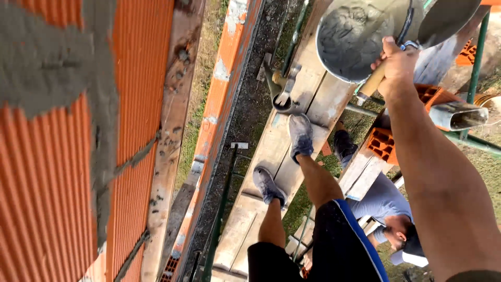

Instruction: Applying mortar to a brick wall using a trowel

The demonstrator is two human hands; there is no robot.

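My right hand (397,62) is raised at the upper right, closed around the wooden handle (372,82) of a trowel whose grey blade (448,20) points up and right. Right beside the hand sits a round bucket (334,62) holding wet grey mortar (349,34); its dark bail runs past my fingers. Whether the hand also grips the bail is unclear. My left hand is out of view. The ribbed orange brick wall (47,183) fills the left side, with a thick smear of grey mortar (62,68) across its top.
I stand in grey shoes (301,137) on wooden scaffold planks (261,151). A metal tool (282,94) lies on the planks ahead. Green scaffold tubes (476,57) run on the right. Below, a person in a light-blue shirt (383,201) stands near hollow orange bricks (383,144).
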